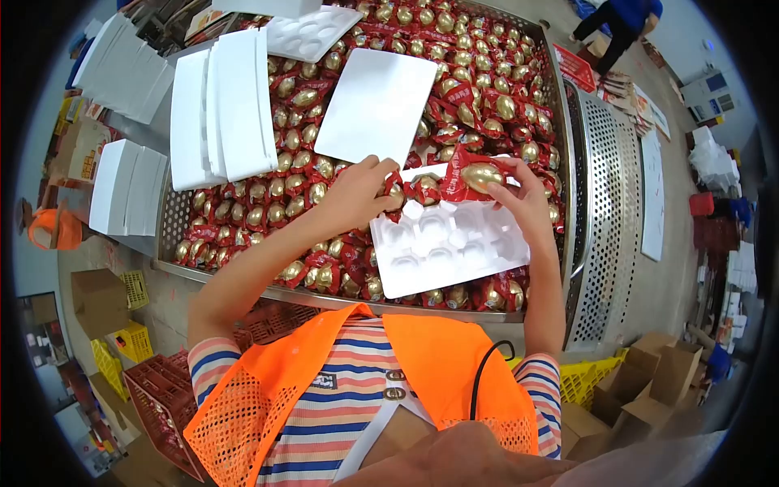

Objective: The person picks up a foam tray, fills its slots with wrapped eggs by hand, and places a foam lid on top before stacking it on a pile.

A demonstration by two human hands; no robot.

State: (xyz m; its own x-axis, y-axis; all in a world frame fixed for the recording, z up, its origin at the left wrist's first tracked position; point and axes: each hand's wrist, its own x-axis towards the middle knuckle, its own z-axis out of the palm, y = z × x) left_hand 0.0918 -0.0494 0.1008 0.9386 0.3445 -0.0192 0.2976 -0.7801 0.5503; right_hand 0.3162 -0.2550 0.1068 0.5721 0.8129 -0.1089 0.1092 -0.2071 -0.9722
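A white foam tray (448,264) with rounded hollows lies tilted on a bed of egg-shaped packs in gold and red wrappers. My right hand (523,199) pinches a gold-and-red wrapped egg (480,177) over the tray's far right part. Near its far left corner, my left hand (361,193) closes its fingers on another wrapped egg (394,196), partly hidden by the fingers. Between the hands, one more wrapped egg (425,189) sits at the tray's far row. Several hollows in the nearer rows hold nothing.
A flat white foam lid (377,105) lies on the eggs beyond my left hand. Stacks of white foam pieces (235,105) stand at the left. A metal rim (568,162) borders the bed on the right, beside a perforated metal panel (604,219). Another person (621,24) stands far right.
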